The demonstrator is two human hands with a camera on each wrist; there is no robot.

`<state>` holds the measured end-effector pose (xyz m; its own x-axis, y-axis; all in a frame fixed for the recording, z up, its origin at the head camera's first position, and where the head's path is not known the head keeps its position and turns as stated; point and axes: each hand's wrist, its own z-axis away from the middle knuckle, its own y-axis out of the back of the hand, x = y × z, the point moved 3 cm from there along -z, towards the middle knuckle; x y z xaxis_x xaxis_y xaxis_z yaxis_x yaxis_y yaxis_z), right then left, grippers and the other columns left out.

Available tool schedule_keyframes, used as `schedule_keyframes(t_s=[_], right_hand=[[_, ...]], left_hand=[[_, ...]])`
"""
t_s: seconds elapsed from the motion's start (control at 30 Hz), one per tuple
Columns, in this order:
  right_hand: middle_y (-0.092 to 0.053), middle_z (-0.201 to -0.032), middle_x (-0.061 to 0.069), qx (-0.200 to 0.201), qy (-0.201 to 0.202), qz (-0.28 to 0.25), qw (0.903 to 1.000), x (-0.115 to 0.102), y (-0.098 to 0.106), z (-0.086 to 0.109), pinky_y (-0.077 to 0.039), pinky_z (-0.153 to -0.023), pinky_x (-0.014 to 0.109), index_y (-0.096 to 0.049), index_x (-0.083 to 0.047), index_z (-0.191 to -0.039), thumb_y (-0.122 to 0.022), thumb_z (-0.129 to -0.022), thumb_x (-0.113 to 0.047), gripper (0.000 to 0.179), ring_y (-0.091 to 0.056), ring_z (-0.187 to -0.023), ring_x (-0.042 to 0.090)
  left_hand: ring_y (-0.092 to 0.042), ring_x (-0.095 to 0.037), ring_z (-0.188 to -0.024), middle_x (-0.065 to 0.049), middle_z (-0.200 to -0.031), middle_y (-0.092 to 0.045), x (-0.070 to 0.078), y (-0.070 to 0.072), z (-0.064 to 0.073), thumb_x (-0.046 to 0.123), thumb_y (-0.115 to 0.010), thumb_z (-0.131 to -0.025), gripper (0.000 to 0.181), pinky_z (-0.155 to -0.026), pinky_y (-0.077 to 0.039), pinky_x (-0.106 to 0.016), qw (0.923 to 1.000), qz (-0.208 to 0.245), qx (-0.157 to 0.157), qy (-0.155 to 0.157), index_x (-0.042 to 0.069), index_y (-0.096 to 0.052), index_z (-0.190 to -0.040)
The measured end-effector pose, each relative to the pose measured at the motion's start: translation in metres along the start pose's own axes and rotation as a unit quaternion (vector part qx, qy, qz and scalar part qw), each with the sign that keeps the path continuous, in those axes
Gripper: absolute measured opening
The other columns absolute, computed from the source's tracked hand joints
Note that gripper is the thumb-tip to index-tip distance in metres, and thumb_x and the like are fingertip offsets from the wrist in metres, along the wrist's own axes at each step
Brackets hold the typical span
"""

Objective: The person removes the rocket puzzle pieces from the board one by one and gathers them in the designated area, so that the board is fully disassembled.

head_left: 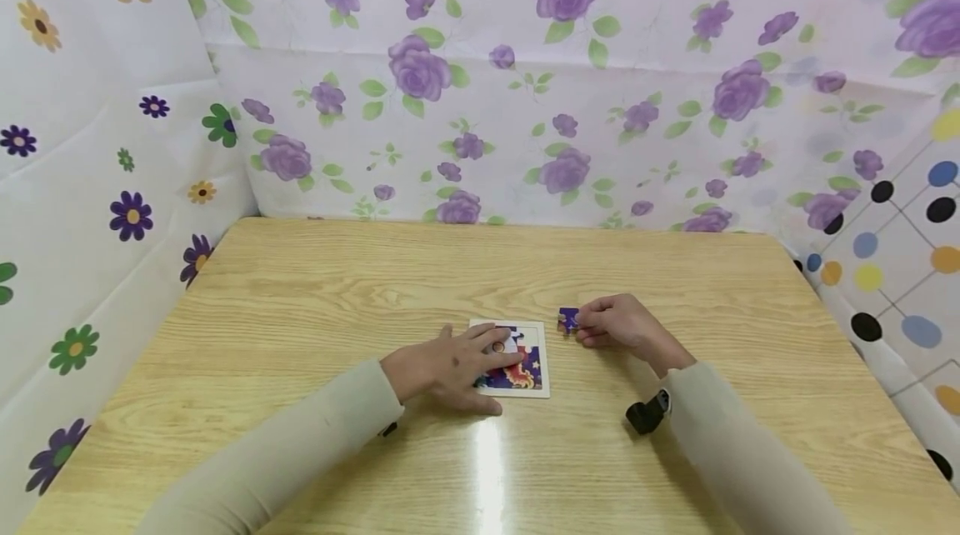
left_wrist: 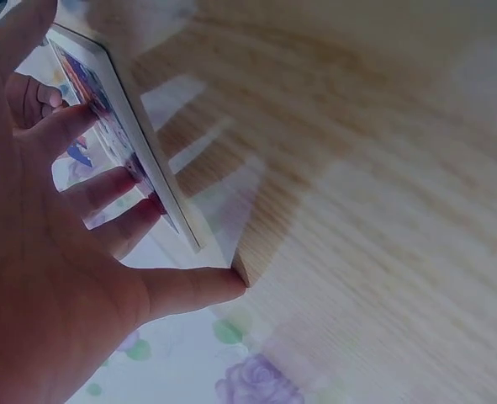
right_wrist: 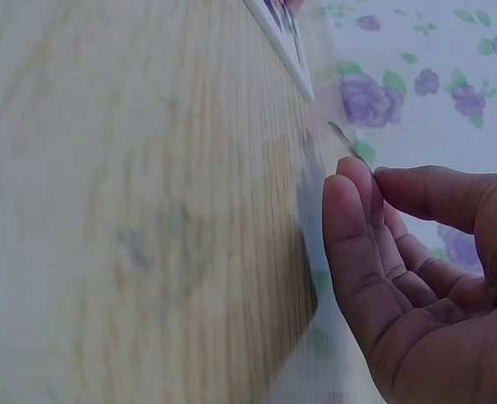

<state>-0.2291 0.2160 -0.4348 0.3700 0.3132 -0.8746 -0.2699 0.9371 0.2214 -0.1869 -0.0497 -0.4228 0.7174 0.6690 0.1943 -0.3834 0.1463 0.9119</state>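
Note:
A small square jigsaw puzzle (head_left: pixel 531 377) with a white frame lies on the table, its picture purple with a red and orange figure and stars. My left hand (head_left: pixel 457 364) is spread over its left part, fingertips on the puzzle and the thumb stretched out onto the table; the palm hides some of the picture. To the right of the frame, my right hand (head_left: pixel 618 322) pinches a purple jigsaw piece (head_left: pixel 567 319) between thumb and fingers. Seen edge-on in the right wrist view, that piece (right_wrist: pixel 349 141) is thin and held above the table.
The wooden table (head_left: pixel 360 277) meets a flowered cloth wall (head_left: pixel 480 102) at the back. Patterned cloth also hangs on the left and right sides. A black wrist camera (head_left: pixel 647 413) sits under the right sleeve.

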Motion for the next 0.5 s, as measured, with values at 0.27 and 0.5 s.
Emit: schedule_keyframes(t_s=[0.27, 0.5], right_hand=[[-0.071, -0.09, 0.013, 0.015, 0.004, 0.014, 0.9998, 0.001, 0.012, -0.002, -0.06, -0.075, 0.031, -0.056, 0.014, -0.125, -0.059, -0.101, -0.008, 0.033, -0.07, -0.078, 0.016], [-0.07, -0.087, 0.01, 0.033, -0.007, 0.017, 0.9993, 0.005, 0.02, -0.006, -0.06, -0.073, 0.029, -0.057, 0.012, -0.123, -0.06, -0.1, -0.009, 0.032, -0.07, -0.075, 0.014]], left_hand=[[-0.012, -0.025, -0.152, -0.002, -0.166, -0.014, 0.0, 0.0, -0.001, 0.055, -0.05, -0.1, 0.065, -0.11, -0.025, -0.069, 1.0, -0.003, 0.002, 0.0, 0.037, -0.028, -0.158], [-0.012, -0.024, -0.152, -0.002, -0.166, -0.014, 0.0, 0.001, -0.002, 0.055, -0.051, -0.1, 0.065, -0.11, -0.025, -0.069, 1.0, -0.003, 0.002, 0.002, 0.038, -0.028, -0.158]])
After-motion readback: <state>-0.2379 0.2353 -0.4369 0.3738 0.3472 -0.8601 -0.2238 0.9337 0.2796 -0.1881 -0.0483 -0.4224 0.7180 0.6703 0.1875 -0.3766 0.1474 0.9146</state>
